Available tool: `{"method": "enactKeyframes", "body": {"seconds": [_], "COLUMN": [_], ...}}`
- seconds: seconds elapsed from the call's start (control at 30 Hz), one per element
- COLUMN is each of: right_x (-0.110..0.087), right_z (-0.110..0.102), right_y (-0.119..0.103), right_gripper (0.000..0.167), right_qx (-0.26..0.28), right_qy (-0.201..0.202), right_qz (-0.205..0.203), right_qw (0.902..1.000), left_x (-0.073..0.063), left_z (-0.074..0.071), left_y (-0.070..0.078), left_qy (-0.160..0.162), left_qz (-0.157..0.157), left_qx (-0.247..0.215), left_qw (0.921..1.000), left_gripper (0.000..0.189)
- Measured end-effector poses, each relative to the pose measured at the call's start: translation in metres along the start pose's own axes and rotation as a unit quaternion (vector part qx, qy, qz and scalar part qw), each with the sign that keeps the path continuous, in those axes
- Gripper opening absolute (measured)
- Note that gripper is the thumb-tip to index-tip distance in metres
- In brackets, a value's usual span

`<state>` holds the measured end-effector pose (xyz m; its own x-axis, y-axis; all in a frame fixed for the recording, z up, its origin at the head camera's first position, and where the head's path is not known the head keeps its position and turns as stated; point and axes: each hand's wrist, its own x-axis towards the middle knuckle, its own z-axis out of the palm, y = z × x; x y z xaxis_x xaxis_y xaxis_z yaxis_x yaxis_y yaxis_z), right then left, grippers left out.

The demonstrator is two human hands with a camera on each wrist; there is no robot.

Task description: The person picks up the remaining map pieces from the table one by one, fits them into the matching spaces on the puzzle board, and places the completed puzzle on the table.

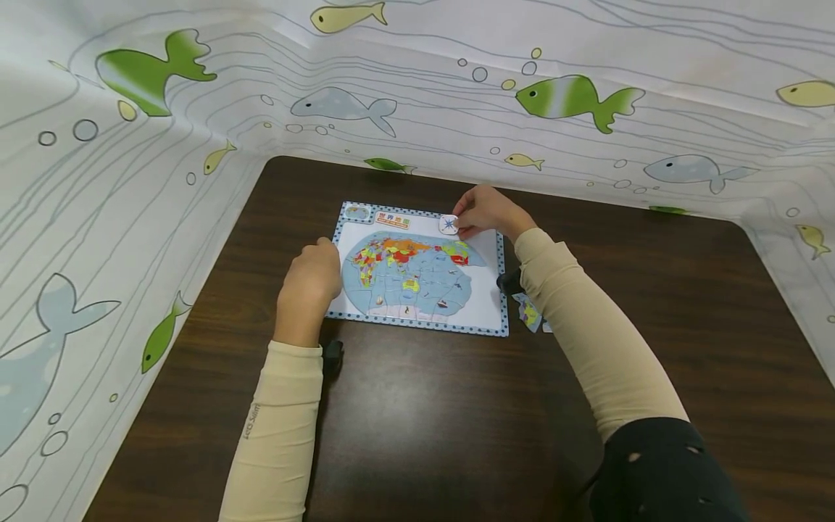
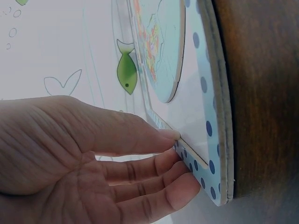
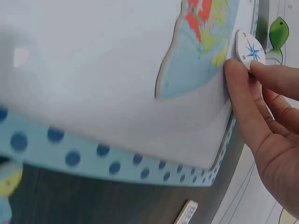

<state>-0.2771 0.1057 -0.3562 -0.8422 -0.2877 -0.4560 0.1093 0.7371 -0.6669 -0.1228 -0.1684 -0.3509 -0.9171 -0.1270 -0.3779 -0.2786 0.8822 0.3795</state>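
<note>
The compass piece point(image 1: 448, 224) is pinched by fingers of the right hand point(image 1: 488, 210) at the map board's point(image 1: 485, 308) upper right; the board's left edge is gripped on the bench point(image 1: 430, 420) by the left hand point(image 1: 309, 279)

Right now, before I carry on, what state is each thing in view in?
Puzzle board: lying flat, partly covered by the map.
Map: partly assembled, with a gap at its right side.
Compass piece: pinched, at the board's upper edge; seated or not, I can't tell.
Loose pieces: off the board, partly hidden by the right sleeve.
Left hand: holding the board's left edge.
Right hand: pinching the compass piece.
</note>
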Motion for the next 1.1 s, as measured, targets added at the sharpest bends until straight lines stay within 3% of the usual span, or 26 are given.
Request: {"method": "enactKeyframes", "body": {"seconds": [0.77,1.1], "right_x": [0.016,0.01], "right_z": [0.026,0.028], "right_y": [-0.018,-0.024], "right_gripper": [0.019,0.019], "right_qx": [-0.054,-0.075], "right_qy": [0.016,0.02], "right_qz": [-0.048,-0.058], "right_qw": [0.9973,0.9953], "left_x": [0.003,0.004], "left_z": [0.001,0.001], "left_y": [0.0,-0.001], "left_qy": [-0.002,0.003], "left_qz": [-0.003,0.001], "left_qx": [0.004,0.007], "left_qw": [1.0,1.0], "left_gripper": [0.06,0.058]}}
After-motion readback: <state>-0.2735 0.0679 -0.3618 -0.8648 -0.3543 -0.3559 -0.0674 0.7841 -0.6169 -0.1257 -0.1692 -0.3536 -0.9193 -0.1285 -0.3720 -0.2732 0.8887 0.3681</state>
